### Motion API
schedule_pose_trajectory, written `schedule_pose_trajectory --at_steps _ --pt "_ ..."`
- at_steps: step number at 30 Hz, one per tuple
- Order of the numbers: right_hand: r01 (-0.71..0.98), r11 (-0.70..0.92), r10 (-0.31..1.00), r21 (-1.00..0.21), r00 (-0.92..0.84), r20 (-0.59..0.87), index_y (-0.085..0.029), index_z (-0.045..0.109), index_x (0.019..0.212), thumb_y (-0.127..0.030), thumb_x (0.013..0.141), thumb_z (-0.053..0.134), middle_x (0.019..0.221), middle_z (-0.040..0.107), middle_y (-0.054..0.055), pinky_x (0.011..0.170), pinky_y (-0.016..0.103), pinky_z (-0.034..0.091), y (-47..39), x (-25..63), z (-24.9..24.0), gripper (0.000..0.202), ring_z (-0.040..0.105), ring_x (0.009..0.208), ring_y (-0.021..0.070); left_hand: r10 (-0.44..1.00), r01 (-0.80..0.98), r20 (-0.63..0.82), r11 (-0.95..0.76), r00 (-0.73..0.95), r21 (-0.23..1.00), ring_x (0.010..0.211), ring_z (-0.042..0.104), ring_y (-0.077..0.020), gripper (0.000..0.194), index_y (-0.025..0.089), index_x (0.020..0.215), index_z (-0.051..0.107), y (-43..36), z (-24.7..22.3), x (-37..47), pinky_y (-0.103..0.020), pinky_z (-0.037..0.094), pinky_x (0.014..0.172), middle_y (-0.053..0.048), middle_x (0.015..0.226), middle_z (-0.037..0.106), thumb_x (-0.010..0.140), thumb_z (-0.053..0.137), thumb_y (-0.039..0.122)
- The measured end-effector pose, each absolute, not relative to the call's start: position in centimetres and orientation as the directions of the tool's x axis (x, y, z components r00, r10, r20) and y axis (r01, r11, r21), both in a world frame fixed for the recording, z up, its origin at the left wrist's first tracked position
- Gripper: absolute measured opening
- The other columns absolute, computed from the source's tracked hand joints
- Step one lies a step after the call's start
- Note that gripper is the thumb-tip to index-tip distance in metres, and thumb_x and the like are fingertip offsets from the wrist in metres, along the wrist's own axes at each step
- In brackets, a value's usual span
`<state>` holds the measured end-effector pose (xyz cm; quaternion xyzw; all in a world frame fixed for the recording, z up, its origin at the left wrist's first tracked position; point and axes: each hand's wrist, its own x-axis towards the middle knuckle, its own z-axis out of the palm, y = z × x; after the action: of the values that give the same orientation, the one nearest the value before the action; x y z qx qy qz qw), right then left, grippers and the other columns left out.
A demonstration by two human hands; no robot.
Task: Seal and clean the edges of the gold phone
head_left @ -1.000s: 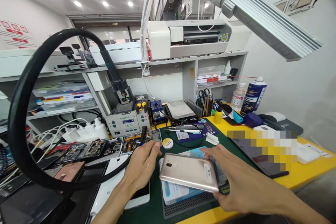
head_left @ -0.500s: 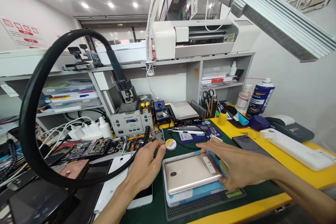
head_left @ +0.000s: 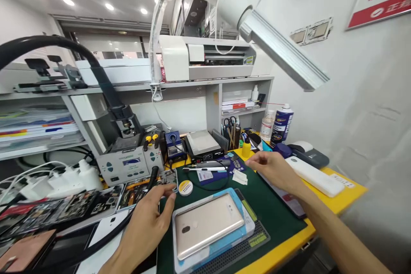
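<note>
A gold phone back (head_left: pixel 208 224) lies face down on a blue and white box (head_left: pixel 248 222), which rests on a dark perforated pad (head_left: pixel 261 233). My left hand (head_left: pixel 149 218) hovers left of the box, thumb and fingers apart, with nothing in it. Near its fingertips is a round white and yellow tin (head_left: pixel 185 188). My right hand (head_left: pixel 271 169) is over the mat's right side, fingers bent with a gap to the thumb and nothing visible between them. Below it lies a dark phone (head_left: pixel 285 197). A crumpled white tissue (head_left: pixel 239 177) sits behind the box.
A hot air station (head_left: pixel 123 165) with a thick black hose stands at the back left, near circuit boards (head_left: pixel 72 207). Behind the green mat (head_left: pixel 282 227) are a yellow bottle (head_left: pixel 246 148) and a spray can (head_left: pixel 281 124). A lamp (head_left: pixel 282 47) hangs above.
My right hand has left the gold phone and moved toward the dark phone. The small label on the gold phone is gone, and a white tissue now shows behind it. The view has turned right.
</note>
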<state>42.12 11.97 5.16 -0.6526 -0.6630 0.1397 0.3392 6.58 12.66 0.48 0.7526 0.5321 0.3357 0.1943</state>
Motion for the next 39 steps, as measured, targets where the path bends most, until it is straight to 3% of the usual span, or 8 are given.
schedule_pose_trajectory --at_steps 4,10,13,19,25,31,35,39 --pt "0.835 0.031 0.968 -0.550 0.112 0.224 -0.017 0.066 0.080 -0.040 0.092 0.060 0.076 0.069 0.007 0.062 0.031 0.040 13.6 41.5 3.4 0.027 0.063 0.072 0.0232 0.934 0.693 0.309 -0.342 0.177 0.635 0.099 0.067 -0.0258 0.047 0.024 0.118 0.063 12.8 0.2 6.6 -0.030 0.055 0.059 -0.008 0.115 0.070 0.095 0.043 0.060" --pt "0.848 0.008 0.983 -0.529 0.091 0.160 -0.014 0.067 0.081 -0.019 0.079 0.070 0.094 0.068 0.016 0.078 0.037 0.039 15.2 40.7 1.0 0.007 0.061 0.096 0.0340 0.922 0.699 0.350 -0.358 0.162 0.619 0.106 0.066 -0.0291 0.046 0.024 0.110 0.065 12.9 0.0 6.5 -0.029 0.057 0.057 -0.008 0.113 0.072 0.090 0.048 0.062" --pt "0.796 0.030 0.985 -0.605 0.078 0.152 -0.016 0.061 0.071 -0.018 0.082 0.063 0.088 0.065 0.013 0.080 0.038 0.038 15.2 40.8 1.3 0.011 0.059 0.095 0.0317 0.911 0.701 0.385 -0.370 0.146 0.610 0.107 0.066 -0.0298 0.044 0.025 0.108 0.067 12.9 -0.1 6.4 -0.029 0.057 0.055 -0.008 0.113 0.073 0.089 0.051 0.061" --pt "0.464 0.077 0.994 -0.883 -0.102 0.033 -0.018 0.056 0.083 -0.041 0.087 0.052 0.075 0.055 0.001 0.061 0.028 0.043 14.1 40.3 5.0 0.024 0.052 0.065 0.0153 0.885 0.651 0.432 -0.433 0.176 0.623 0.110 0.065 -0.0285 0.036 0.025 0.108 0.069 12.5 0.4 6.7 -0.025 0.054 0.053 -0.008 0.114 0.072 0.091 0.054 0.053" --pt "0.203 0.021 0.841 -0.979 -0.533 -0.092 -0.017 0.056 0.075 -0.039 0.074 0.064 0.066 0.055 -0.001 0.050 0.022 0.044 15.1 35.0 7.2 0.023 0.052 0.056 0.0118 0.920 0.307 0.330 -0.383 0.212 0.871 0.100 0.067 -0.0266 0.033 0.022 0.102 0.074 11.4 1.9 7.5 -0.035 0.051 0.092 -0.008 0.105 0.073 0.087 0.064 0.051" --pt "0.220 0.031 0.656 -0.975 -0.740 -0.146 -0.016 0.063 0.077 -0.032 0.078 0.065 0.057 0.057 -0.002 0.040 0.017 0.035 16.8 30.1 6.4 0.017 0.052 0.045 0.0102 0.951 -0.153 0.074 -0.028 0.301 0.988 0.088 0.062 -0.0243 0.045 0.013 0.101 0.076 11.4 2.8 7.9 -0.032 0.055 0.069 -0.012 0.094 0.072 0.074 0.077 0.050" --pt "0.242 0.078 0.661 -0.967 -0.739 -0.131 -0.015 0.065 0.078 -0.029 0.084 0.065 0.061 0.060 -0.002 0.040 0.016 0.034 16.5 29.3 5.9 0.016 0.052 0.046 0.0089 0.946 -0.157 -0.033 0.088 0.322 0.984 0.069 0.057 -0.0180 0.049 0.010 0.097 0.075 11.7 2.5 8.1 -0.024 0.046 0.047 -0.008 0.075 0.063 0.075 0.076 0.054" --pt "0.263 0.078 0.656 -0.962 -0.740 -0.149 -0.015 0.064 0.081 -0.031 0.088 0.063 0.059 0.060 -0.002 0.041 0.016 0.035 16.0 28.9 6.0 0.017 0.055 0.048 0.0097 0.939 -0.083 -0.117 0.152 0.323 0.985 0.052 0.041 -0.0077 0.044 0.010 0.091 0.074 11.6 2.1 8.0 -0.016 0.029 0.040 0.001 0.060 0.050 0.072 0.083 0.049"
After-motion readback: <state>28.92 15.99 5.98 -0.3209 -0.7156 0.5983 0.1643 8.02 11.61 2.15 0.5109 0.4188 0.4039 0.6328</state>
